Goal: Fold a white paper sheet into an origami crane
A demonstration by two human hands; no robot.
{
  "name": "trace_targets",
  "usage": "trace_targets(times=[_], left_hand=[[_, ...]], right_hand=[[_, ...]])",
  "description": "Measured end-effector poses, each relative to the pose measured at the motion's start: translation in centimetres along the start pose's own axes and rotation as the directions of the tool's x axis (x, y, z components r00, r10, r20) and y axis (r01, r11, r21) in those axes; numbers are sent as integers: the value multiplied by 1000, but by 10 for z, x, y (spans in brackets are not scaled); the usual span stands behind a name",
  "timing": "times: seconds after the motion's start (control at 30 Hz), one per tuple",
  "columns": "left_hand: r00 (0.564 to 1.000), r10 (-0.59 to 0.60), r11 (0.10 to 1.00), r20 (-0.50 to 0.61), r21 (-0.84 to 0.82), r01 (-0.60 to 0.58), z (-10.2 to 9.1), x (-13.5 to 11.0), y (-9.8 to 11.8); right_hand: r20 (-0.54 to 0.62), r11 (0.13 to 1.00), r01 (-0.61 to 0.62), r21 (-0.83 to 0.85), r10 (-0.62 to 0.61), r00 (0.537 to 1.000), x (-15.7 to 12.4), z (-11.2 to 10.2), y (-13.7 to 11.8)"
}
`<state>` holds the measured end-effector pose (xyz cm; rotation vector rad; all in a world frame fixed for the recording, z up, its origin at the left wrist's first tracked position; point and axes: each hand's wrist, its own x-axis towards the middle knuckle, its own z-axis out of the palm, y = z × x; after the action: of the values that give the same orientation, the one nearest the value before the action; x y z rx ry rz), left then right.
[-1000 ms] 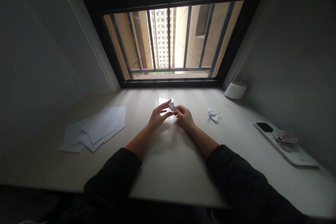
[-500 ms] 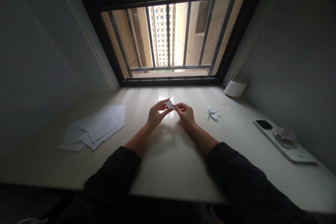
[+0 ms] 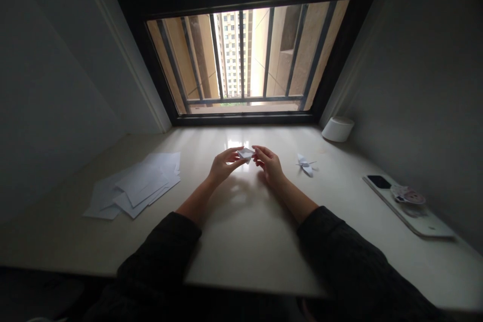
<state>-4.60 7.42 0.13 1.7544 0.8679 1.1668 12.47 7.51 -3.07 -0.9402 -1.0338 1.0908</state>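
Note:
A small piece of folded white paper (image 3: 246,153) is held between my two hands, above the middle of the pale sill. My left hand (image 3: 224,165) pinches its left side between thumb and fingers. At its right corner, the thumb and fingertips of my right hand (image 3: 268,162) are closed on the paper. The finer folds are too small to make out. To the right of my right hand lies a folded paper crane (image 3: 305,165), its wings spread.
Loose white paper sheets (image 3: 141,183) lie in an overlapping pile on the left. On the right rests a phone (image 3: 411,211) with a round sticker-like grip on its back. A white cylindrical object (image 3: 338,129) stands in the far right corner, near the barred window (image 3: 241,55).
The folded paper has turned and now shows a wider, pointed shape. My right hand has shifted its grip to the paper's right corner. The view has tilted slightly.

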Motion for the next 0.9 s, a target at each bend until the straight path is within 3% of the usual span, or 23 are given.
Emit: trace_targets(times=[0.13,0.27,0.37,0.47,0.53,0.67,0.9], left_hand=[[995,-99,986,18,-134,101,-2,4,-3],[976,-213,963,49,-159,218,-3,4,-3],[965,-258,945,57,-192,264,-1,3,-5],[946,-323,912,34,-256,320,6,2,-8],[930,-365,883,35,-306,357,10,2,-9],[897,-442,814,24,-408,413,15,1,-7],[885,-465,794,-17,-449,409,16,-1,-1]], right_hand=[[79,993,101,-55,-96,992,-3,3,-4],[98,931,242,-274,-224,970,-10,8,-6],[147,777,396,-490,-374,916,-16,9,-10],[229,572,533,-624,-518,824,-19,9,-13],[288,480,594,-645,-568,771,-20,8,-13],[359,398,660,-637,-605,711,-20,8,-10],[388,298,673,-677,-632,671,-21,8,-11]])
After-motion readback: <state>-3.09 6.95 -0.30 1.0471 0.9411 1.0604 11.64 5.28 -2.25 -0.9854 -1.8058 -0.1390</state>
